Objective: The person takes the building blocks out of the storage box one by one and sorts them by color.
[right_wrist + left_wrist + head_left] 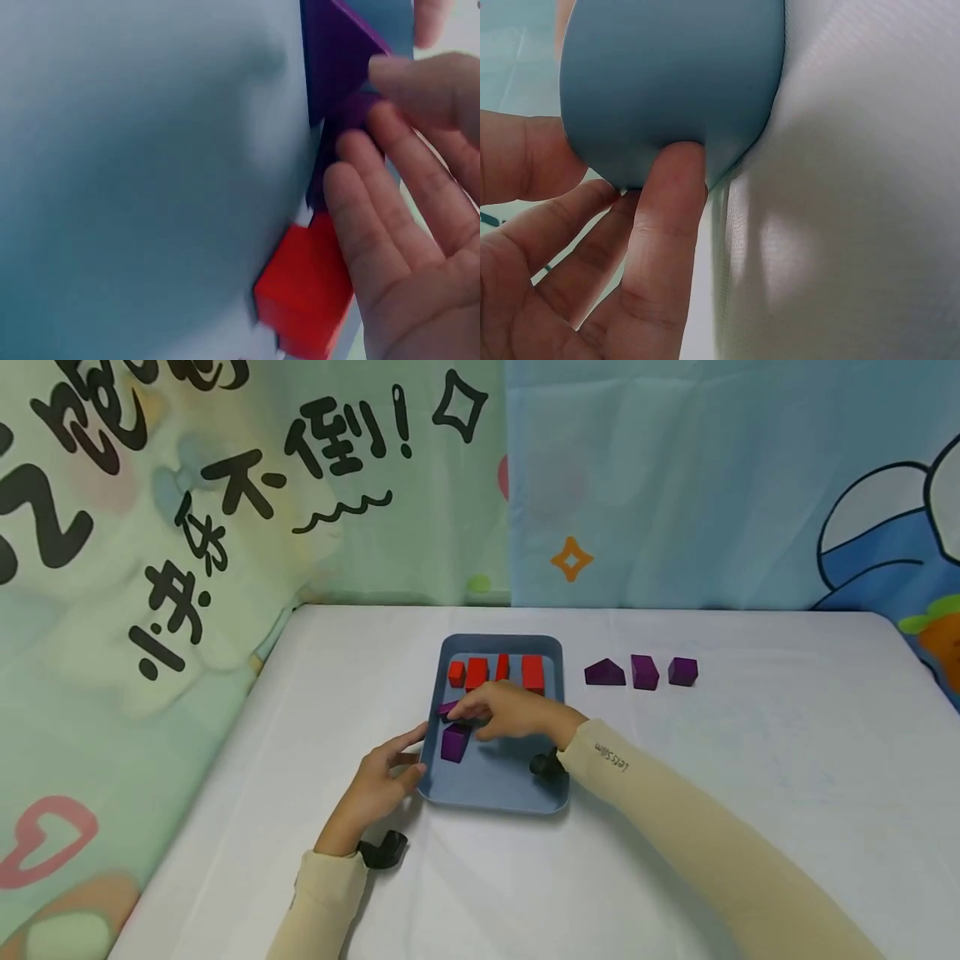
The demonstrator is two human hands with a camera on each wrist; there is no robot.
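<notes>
A blue-grey tray (495,797) lies on the white table. My left hand (386,785) holds its left side, thumb against the outer wall (675,90) and a finger passing behind the edge. Over the tray's left part, my right hand (510,708) reaches with fairly straight fingers. Its fingertips touch or nearly touch a small purple block (447,710), partly covered by the fingers in the right wrist view. Another purple block (454,743) sits just nearer. Along the far side stand red blocks (477,674) in a row, one a broad red block (532,674).
Right of the tray, on the table (750,760), stand a purple wedge-like block (604,673), a slanted purple block (644,672) and a purple cube-like block (682,672). Printed cloth (660,485) hangs behind and at the left. A black wrist device (384,850) is on the left wrist.
</notes>
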